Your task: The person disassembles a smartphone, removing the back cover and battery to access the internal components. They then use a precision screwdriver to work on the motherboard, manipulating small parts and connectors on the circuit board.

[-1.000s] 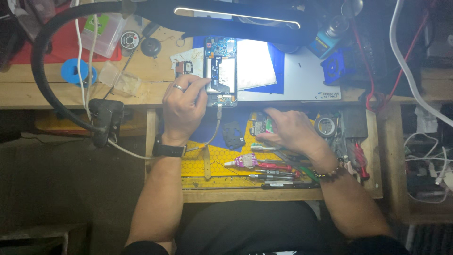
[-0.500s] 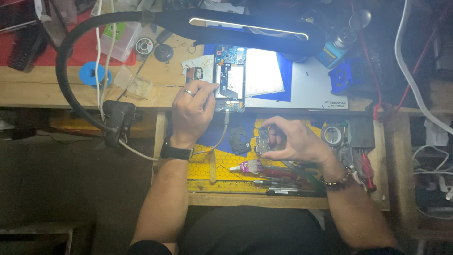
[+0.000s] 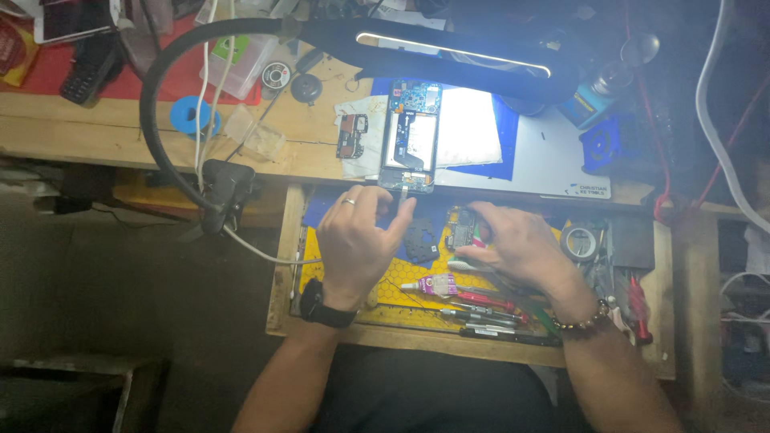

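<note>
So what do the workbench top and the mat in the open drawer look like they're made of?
Workbench top: bare, matte wood, judging by plank seams and grain. Drawer mat: yellow with a honeycomb pattern, probably silicone or rubber; the look leaves that open.

Left hand point(image 3: 358, 240) reaches forward, fingers pinched at the tips; right hand point(image 3: 521, 244) curls, palm down, fingers bent.

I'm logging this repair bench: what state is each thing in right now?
Phone: back off, boards exposed, lying flat on the bench.
Lamp: lit.
Drawer: pulled open, tools inside.
Left hand: fingers touching the phone's lower edge.
Right hand: pinching a small dark part over the drawer.
Glue tube: lying on its side.
</note>
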